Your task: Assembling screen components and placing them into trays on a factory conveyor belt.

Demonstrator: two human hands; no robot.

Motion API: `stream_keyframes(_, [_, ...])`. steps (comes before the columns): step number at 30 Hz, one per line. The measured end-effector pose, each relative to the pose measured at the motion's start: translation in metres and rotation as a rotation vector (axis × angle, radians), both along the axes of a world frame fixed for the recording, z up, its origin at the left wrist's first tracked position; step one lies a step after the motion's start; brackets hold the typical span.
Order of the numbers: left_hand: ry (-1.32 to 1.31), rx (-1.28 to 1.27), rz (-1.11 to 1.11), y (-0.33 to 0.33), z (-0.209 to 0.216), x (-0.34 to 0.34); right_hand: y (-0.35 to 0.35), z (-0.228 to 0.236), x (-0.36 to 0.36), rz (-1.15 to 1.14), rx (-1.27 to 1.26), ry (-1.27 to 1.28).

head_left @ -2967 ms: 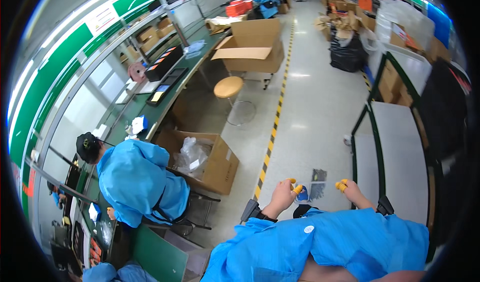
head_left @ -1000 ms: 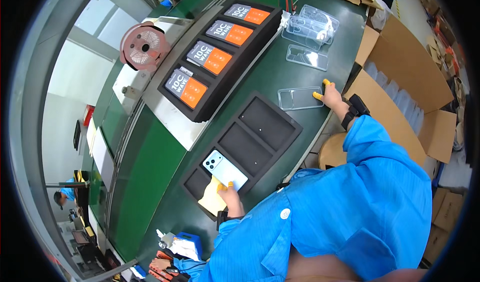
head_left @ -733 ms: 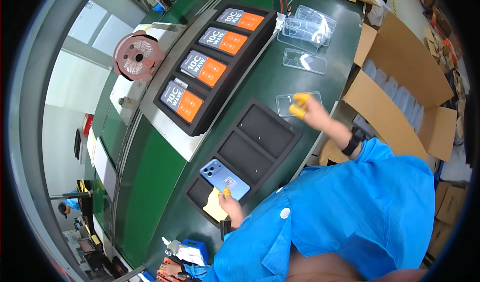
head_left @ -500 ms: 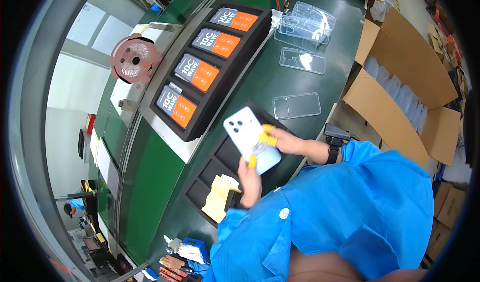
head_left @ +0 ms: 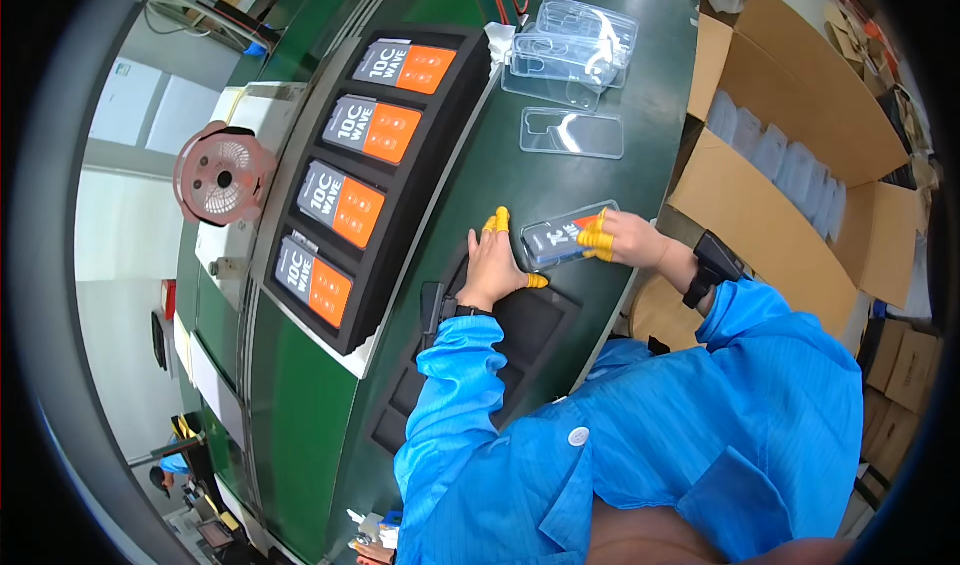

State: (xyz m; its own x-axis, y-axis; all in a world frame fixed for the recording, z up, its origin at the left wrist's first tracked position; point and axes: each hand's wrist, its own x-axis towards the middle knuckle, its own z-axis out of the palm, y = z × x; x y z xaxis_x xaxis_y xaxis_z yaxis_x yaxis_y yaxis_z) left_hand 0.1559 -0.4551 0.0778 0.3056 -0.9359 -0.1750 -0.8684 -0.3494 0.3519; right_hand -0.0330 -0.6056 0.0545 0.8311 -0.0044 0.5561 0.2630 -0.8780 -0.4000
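Observation:
A phone [head_left: 556, 242], its dark and orange front facing up, lies at a clear phone case [head_left: 610, 205] on the green table. Whether it sits fully inside the case I cannot tell. My right hand [head_left: 628, 239], with yellow finger covers, pinches the phone's right end. To the left of the phone, my left hand [head_left: 488, 268] is spread with nothing in it, its fingertips and thumb apart. Beneath and beside my left wrist lies a black foam tray [head_left: 545, 317], partly hidden by my sleeve.
Another clear case [head_left: 572, 133] lies farther off, with a pile of clear cases [head_left: 575, 45] behind it. A black foam holder [head_left: 392, 233] at left carries several phones. Beyond it stands a pink fan [head_left: 225, 177]. An open carton [head_left: 765, 200] with bagged items is at right.
The phone has turned from its pale back to its front and moved right to the clear case. My left hand has let go of it. The yellow cloth has gone from view.

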Motion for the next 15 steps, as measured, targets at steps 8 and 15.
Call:
stream_keyframes(8, [0.201, -0.034, -0.069, 0.003, -0.006, 0.0, -0.011, -0.016, 0.004, 0.065, 0.122, 0.293])
stream_keyframes(15, [0.241, -0.088, 0.021, 0.006, -0.012, -0.001, -0.032, 0.0, 0.035, -0.067, -0.029, 0.54])
